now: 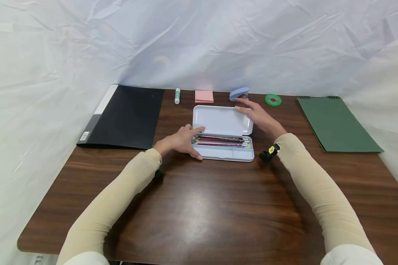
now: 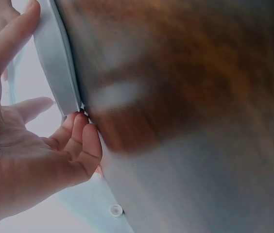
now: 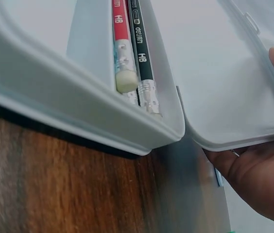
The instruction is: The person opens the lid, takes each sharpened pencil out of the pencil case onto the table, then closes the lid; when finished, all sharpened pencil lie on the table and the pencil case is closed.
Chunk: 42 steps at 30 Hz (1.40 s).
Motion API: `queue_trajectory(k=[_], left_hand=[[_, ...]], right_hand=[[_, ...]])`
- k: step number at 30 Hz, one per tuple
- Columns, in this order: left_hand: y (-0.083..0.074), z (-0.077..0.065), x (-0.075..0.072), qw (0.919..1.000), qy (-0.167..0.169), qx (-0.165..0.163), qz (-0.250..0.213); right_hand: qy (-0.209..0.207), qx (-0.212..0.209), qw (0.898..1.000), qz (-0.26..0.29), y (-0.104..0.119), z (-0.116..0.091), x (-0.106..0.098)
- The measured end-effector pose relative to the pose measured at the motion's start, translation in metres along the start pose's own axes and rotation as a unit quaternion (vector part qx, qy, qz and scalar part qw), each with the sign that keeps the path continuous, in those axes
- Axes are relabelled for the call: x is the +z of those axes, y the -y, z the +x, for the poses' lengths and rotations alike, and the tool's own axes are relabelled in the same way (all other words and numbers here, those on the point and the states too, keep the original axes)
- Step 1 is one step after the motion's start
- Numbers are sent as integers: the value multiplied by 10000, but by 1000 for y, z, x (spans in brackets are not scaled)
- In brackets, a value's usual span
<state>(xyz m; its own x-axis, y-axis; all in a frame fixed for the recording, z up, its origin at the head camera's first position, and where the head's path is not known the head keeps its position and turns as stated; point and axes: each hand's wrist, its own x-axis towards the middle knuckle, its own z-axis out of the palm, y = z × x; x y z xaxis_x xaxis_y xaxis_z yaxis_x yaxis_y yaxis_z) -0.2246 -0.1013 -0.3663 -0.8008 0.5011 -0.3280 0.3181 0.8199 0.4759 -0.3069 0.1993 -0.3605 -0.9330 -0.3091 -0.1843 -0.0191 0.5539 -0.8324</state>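
White plastic pencil case point(image 1: 213, 152) stands open at mid-table, its lid point(image 1: 219, 119) folded back toward the blue stapler point(image 1: 239, 94). Pencils point(image 1: 219, 140) lie lengthwise in the tray compartment beside the hinge.

Left hand point(image 1: 182, 141): thumb at the near corner, fingers curled at the left end of the case; grip partly spread, bracketing that end. Right hand point(image 1: 260, 116): thumb at the lid's far rim, other fingers beneath, holding the lid loosely; index finger extended toward the stapler.

Assessment: the step in hand appears to be handling the lid while the tray is steadied. The next move would call for a firm left hold and even control of the lid, with fingers clear of the hinge.

Markings: red pencil point(image 3: 121, 29) reads "HB"; black pencil point(image 3: 142, 43) reads "deli" and "HB". Barcode label point(image 1: 84, 136) on the black folder point(image 1: 129, 117) and print on the glue stick point(image 1: 177, 96): illegible.
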Motion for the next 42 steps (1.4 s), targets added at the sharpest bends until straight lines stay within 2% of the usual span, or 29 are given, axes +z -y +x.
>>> queue_trajectory(k=[6, 9, 11, 13, 16, 19, 21, 24, 28, 31, 34, 38, 42], left_hand=[[-1, -2, 0, 9999, 40, -85, -45], [-1, -2, 0, 9999, 42, -123, -43], [-1, -3, 1, 9999, 45, -124, -31], [-1, -4, 1, 9999, 50, -129, -28], [-1, -5, 1, 9999, 43, -150, -46], [-2, -6, 1, 9998, 31, -147, -94], [-2, -7, 1, 9998, 31, -140, -108], [-3, -7, 0, 9998, 31, -145, -119], [-2, -9, -1, 9998, 49, -169, -130], [-2, -10, 0, 9997, 90, -177, -167], [-1, -10, 0, 9996, 118, -184, -183], [-2, -10, 0, 9997, 120, -182, -131], [-4, -10, 0, 9997, 122, -178, -139]], right_hand=[[148, 2, 9997, -171, 2, 0, -5], [152, -229, 9984, -495, 7, -3, -10], [-57, -563, 9952, -803, 12, -7, -12], [-473, -999, 9883, -1055, 20, -12, -12], [-1159, -1694, 9719, -1154, 34, -23, -7], [-1336, -2339, 9553, -1222, 46, -34, 1], [-1085, -2617, 9474, -1490, 52, -41, 7], [-328, -2787, 9383, -2021, 52, -47, 17], [737, -2590, 9246, -2693, 47, -52, 31], [1220, -2397, 9124, -3085, 43, -54, 43], [1291, -2339, 9041, -3335, 42, -56, 50], [1157, -2415, 8955, -3555, 43, -57, 56], [1133, -2401, 8908, -3687, 42, -58, 59]])
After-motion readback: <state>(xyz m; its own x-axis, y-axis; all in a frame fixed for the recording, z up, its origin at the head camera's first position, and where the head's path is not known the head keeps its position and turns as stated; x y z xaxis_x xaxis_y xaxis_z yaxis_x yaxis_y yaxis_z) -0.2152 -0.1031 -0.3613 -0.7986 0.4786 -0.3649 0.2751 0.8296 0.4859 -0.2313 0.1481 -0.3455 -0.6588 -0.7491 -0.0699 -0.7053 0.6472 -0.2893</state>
